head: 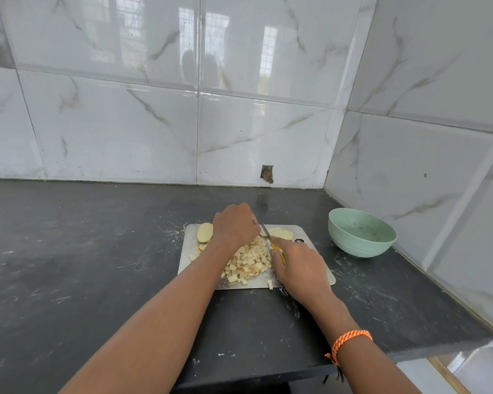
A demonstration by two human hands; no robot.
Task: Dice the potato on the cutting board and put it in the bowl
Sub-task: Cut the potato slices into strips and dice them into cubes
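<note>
the cutting board (190, 245) looks like brushed metal, smooth with a dull sheen. the knife (265, 231) has a shiny metal blade and a glossy yellow handle, likely plastic. the bowl (362, 233) is matt pale green with fine ridges outside. the counter (83, 251) is dark polished stone, scuffed and dusty. the wall tiles (111, 123) are glossy, marble-veined, mirror-like. the wristband (350, 341) is braided orange cord.

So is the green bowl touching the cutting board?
Apart. The head view shows the green bowl standing to the right of the cutting board, with a strip of dark counter plainly visible between the bowl's base and the board's right edge.
</note>
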